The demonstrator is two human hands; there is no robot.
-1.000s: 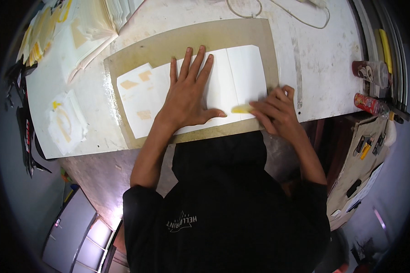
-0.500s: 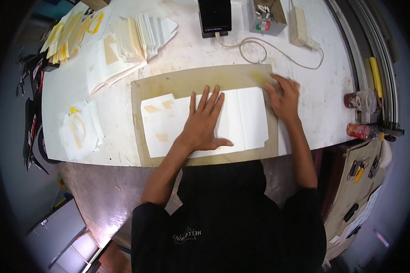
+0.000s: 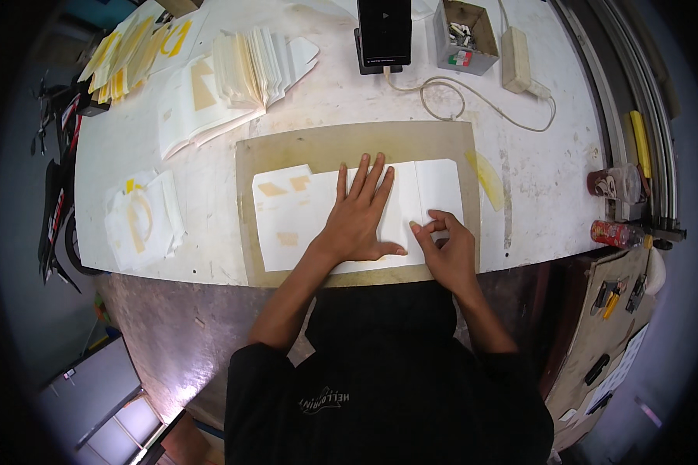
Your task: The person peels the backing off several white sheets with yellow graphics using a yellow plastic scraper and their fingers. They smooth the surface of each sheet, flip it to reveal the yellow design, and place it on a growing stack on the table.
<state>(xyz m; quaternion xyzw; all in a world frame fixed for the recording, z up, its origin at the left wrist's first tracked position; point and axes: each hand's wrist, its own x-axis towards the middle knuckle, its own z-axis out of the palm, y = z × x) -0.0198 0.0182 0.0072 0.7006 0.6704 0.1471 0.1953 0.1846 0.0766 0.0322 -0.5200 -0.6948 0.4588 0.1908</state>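
A white die-cut paper sheet point(image 3: 318, 194) with pale tan printing and fold lines lies flat on a tan mat point(image 3: 357, 136). My left hand point(image 3: 361, 221) presses on its middle, fingers spread and palm down. On the sheet's right part, my right hand point(image 3: 448, 252) is bent in, thumb and index fingertip close together beside a fold line. Whatever is between those fingertips is too small to make out. A thin yellow translucent strip point(image 3: 485, 182) lies at the mat's right edge, beyond my right hand.
At the far left are fanned white sheets point(image 3: 240, 74) and yellow-printed ones point(image 3: 128, 58). A white stack point(image 3: 141, 221) lies left of the mat. A phone point(image 3: 384, 35), grey box point(image 3: 465, 39), cable and power strip point(image 3: 515, 58) are at the back. A cup point(image 3: 613, 184) and bottle point(image 3: 619, 232) stand right.
My right hand has come from the mat's upper right corner down onto the sheet. A yellow blur was beside it; the yellow strip now lies by the mat. My left hand stays pressed down.
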